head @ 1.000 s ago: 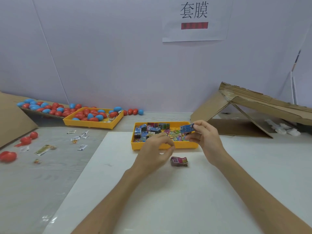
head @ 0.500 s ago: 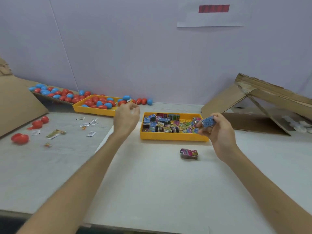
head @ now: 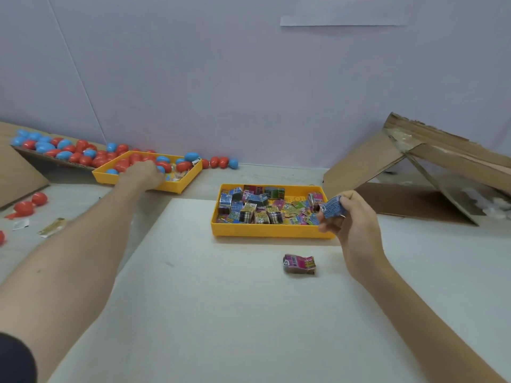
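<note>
Pinching the blue sleeve (head: 331,207) at the right corner of the near tray (head: 271,230), the right hand (head: 354,221) holds it ready, while the left hand (head: 142,174), its grasp too blurred to tell, reaches into the far-left tray (head: 172,187), probably for an egg (head: 190,156).

Blue packet (head: 333,207) in right grip (head: 356,219): white label patch, black print. Loose packet (head: 299,264) at 6 o'clock of near tray (head: 272,230): maroon-pink, striped. Both trays yellow; far tray (head: 177,187) at 10 o'clock carries red and blue eggs (head: 123,163). Cardboard (head: 367,164) brown.
</note>
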`<move>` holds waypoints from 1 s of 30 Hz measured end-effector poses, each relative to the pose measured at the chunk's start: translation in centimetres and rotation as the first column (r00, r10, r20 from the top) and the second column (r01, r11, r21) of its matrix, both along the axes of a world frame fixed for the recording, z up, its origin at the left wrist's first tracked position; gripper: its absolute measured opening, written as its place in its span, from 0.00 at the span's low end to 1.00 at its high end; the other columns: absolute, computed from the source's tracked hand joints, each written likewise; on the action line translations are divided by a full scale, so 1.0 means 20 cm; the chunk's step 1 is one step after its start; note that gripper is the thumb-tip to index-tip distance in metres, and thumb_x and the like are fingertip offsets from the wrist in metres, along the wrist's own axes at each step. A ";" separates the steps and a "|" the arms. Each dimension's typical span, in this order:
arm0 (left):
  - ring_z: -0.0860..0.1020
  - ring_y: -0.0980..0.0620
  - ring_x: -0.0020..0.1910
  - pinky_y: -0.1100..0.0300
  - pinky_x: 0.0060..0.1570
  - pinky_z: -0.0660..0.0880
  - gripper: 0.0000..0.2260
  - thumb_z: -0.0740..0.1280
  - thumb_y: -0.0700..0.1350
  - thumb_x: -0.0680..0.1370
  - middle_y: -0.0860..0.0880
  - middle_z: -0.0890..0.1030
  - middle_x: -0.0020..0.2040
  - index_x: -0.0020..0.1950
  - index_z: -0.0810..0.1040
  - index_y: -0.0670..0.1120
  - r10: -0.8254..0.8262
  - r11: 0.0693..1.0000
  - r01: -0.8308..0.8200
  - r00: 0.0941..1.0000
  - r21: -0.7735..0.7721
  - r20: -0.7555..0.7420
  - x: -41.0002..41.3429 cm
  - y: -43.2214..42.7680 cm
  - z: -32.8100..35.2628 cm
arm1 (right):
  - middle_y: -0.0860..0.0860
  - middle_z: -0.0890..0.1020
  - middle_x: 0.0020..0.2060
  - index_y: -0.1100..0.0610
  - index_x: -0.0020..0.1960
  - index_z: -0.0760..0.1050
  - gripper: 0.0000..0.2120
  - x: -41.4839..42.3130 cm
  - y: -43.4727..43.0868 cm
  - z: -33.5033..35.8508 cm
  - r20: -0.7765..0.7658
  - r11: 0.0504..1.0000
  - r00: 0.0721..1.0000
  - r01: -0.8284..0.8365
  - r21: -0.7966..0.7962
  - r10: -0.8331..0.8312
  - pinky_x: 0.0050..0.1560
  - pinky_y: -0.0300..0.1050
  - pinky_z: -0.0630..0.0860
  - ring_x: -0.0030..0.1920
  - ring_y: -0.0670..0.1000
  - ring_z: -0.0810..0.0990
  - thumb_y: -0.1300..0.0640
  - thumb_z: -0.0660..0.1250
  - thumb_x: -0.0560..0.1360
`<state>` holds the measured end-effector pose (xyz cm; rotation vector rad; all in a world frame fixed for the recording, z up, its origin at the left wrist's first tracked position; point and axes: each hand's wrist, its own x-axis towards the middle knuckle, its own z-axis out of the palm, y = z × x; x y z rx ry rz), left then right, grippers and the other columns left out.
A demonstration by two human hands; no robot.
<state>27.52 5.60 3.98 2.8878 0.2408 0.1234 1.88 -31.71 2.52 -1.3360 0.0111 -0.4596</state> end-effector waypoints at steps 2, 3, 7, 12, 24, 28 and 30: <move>0.77 0.38 0.60 0.44 0.60 0.76 0.12 0.66 0.44 0.82 0.39 0.81 0.61 0.63 0.82 0.42 0.009 0.999 -0.003 0.990 -0.040 0.141 -0.02 -0.01 -0.01 | 0.52 0.80 0.29 0.59 0.42 0.69 0.13 0.00 0.00 0.01 -0.001 1.000 1.000 0.003 0.007 -0.003 0.31 0.41 0.77 0.29 0.51 0.78 0.63 0.53 0.84; 0.77 0.38 0.59 0.45 0.59 0.77 0.11 0.68 0.40 0.80 0.39 0.81 0.60 0.62 0.83 0.43 0.012 0.998 0.004 0.970 -0.068 0.243 -0.05 -0.03 0.00 | 0.53 0.80 0.29 0.59 0.42 0.69 0.13 -0.01 -0.01 0.01 0.006 1.000 1.000 0.000 0.009 0.000 0.30 0.41 0.77 0.29 0.51 0.78 0.63 0.53 0.84; 0.80 0.42 0.60 0.52 0.62 0.75 0.14 0.64 0.34 0.80 0.40 0.83 0.60 0.62 0.83 0.42 0.017 0.923 0.199 0.834 -0.329 0.551 -0.28 -0.20 0.12 | 0.54 0.82 0.31 0.58 0.43 0.69 0.13 -0.02 0.02 0.04 0.032 0.999 0.999 -0.039 -0.001 0.039 0.33 0.42 0.78 0.30 0.53 0.80 0.63 0.52 0.84; 0.81 0.46 0.40 0.56 0.46 0.79 0.14 0.60 0.36 0.83 0.40 0.77 0.58 0.54 0.81 0.52 -0.321 0.549 0.656 0.737 -0.517 0.594 -0.89 -0.64 0.20 | 0.53 0.82 0.39 0.57 0.46 0.72 0.10 -0.04 0.05 0.06 -0.008 0.995 0.997 -0.081 -0.059 0.080 0.34 0.40 0.75 0.35 0.51 0.82 0.61 0.56 0.84; 0.72 0.54 0.39 0.68 0.43 0.71 0.11 0.65 0.62 0.76 0.54 0.67 0.55 0.55 0.77 0.61 -0.402 0.435 0.734 0.676 -0.521 0.618 -1.26 -0.98 -0.10 | 0.47 0.82 0.37 0.60 0.46 0.78 0.09 -0.07 0.06 0.05 -0.038 0.951 0.990 -0.143 -0.275 0.138 0.40 0.40 0.77 0.41 0.47 0.82 0.55 0.67 0.80; 0.71 0.56 0.39 0.66 0.41 0.72 0.09 0.71 0.55 0.78 0.53 0.68 0.54 0.56 0.78 0.58 -0.368 0.431 0.727 0.683 -0.535 0.631 -1.25 -0.94 -0.11 | 0.45 0.80 0.35 0.59 0.43 0.79 0.11 -0.09 0.09 0.04 -0.074 0.919 0.981 -0.195 -0.342 0.181 0.39 0.38 0.76 0.39 0.44 0.79 0.54 0.67 0.80; 0.71 0.58 0.40 0.67 0.41 0.72 0.06 0.71 0.50 0.79 0.53 0.69 0.53 0.55 0.80 0.59 -0.388 0.413 0.733 0.679 -0.541 0.623 -1.24 -0.93 -0.10 | 0.45 0.79 0.34 0.56 0.40 0.80 0.11 -0.10 0.10 0.04 -0.095 0.908 0.973 -0.230 -0.349 0.209 0.39 0.38 0.75 0.39 0.44 0.77 0.55 0.67 0.81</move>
